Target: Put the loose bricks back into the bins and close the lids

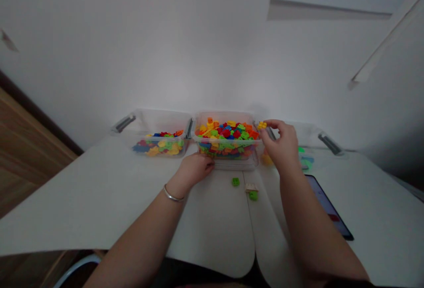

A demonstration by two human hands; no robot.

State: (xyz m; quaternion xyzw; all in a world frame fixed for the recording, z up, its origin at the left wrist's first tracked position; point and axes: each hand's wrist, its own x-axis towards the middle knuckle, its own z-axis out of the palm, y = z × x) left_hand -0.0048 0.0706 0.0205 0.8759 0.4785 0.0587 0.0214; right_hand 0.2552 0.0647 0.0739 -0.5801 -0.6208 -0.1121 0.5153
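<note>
At the top of the middle box: a small yellow plastic toy brick (262, 125) sits at the corner, pinched in the air.
Right hand: the right hand (280, 144) is nearly shut. Its fingertips (269, 123) hold the yellow brick, just past the box's 3 o'clock side.
Left hand: the left hand (195, 168) lies on the front of the box at 6 o'clock, fingers a little curled. I can't tell if they grip it.
Middle box: the see-through plastic box (225, 115) is very full of bright bricks.
Left box: at 9 o'clock, a see-through plastic box (159, 122) is less full.
Right box: at 3 o'clock, a see-through plastic box (311, 135) has only a few bricks.
Table: two green plastic bricks (235, 182) (253, 195) and a small tan piece (251, 187) lie on the white table (99, 191). A black tablet (326, 204) lies at 4 o'clock.
</note>
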